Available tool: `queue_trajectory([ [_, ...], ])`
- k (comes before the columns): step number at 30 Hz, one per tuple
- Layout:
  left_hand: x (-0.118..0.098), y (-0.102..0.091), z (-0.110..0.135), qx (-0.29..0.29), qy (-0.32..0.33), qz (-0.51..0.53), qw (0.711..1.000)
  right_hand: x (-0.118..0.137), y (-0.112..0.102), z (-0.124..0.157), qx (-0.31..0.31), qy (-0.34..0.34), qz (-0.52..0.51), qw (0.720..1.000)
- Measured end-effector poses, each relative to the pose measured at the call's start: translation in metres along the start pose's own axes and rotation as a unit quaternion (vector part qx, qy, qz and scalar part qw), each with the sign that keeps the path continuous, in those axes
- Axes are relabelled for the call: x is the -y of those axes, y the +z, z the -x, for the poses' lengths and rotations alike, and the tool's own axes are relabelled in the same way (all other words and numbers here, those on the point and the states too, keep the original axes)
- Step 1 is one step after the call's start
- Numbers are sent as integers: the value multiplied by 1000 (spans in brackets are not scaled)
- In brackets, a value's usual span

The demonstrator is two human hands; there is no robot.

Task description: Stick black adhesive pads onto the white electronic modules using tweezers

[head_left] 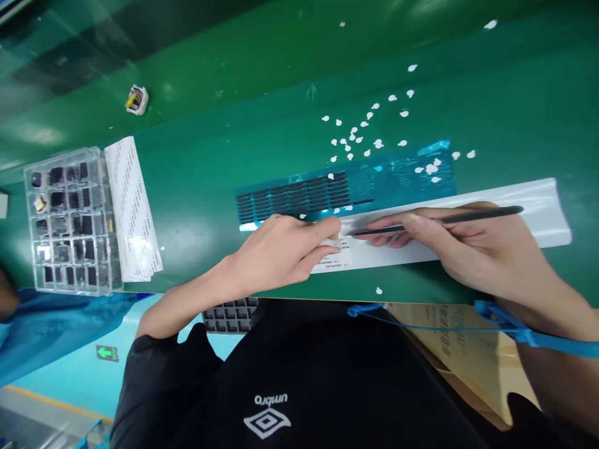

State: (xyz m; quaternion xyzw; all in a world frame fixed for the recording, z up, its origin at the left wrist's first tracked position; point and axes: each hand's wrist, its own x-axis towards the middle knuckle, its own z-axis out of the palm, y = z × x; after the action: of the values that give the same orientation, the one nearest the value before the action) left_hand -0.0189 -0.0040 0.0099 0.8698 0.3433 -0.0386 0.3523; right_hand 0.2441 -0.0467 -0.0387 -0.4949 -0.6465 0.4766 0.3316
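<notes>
- Green glossy worktop (210,143), with its near edge right up against the person's belly.
- Close to that near edge, about mid-way along, lies a long white strip (538,209). It's flat and papery, its long axis runs along the edge, and there's tiny print at its left end.
- The left hand (285,249) is curled, with thumb and forefinger pinched on a small white bit (333,243) at the strip's left end.
- The right hand (468,246) rests on the strip, fingers closed pen-style round a slim black tool (444,219). The tool lies nearly along the strip, its tip pointing left, just beside the left fingertips.
- Just behind the strip is a shiny blue film (397,174) with rows of little black rectangles (290,199) on its left half.
- Loads of white flecks (369,125) are scattered over and beyond it.
- A blue strap (515,330) sits on the right wrist.
- Toward the left end there's a clear compartment tray (28,218) of dark parts, with a white printed sheet (131,212) against its right side.
</notes>
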Motion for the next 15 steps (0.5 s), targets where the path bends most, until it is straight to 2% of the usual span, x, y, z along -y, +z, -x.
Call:
queue_trajectory([
  [3,0,0,0,0,-4,8,1000,-4,-1,4,1,30,-34,999],
  [5,-1,1,0,-5,-7,23,1000,-6,-1,6,-19,55,-68,996],
  [9,-4,6,0,-62,-39,141,987,-1,5,6,-151,63,-121,979],
  [10,-6,6,0,-84,-56,200,975,3,8,4,-188,59,-135,971],
  [12,-7,4,-2,-108,-96,342,928,13,15,0,-239,41,-170,955],
  [15,-7,-3,-3,-98,-127,512,844,27,29,-6,-253,1,-199,947],
])
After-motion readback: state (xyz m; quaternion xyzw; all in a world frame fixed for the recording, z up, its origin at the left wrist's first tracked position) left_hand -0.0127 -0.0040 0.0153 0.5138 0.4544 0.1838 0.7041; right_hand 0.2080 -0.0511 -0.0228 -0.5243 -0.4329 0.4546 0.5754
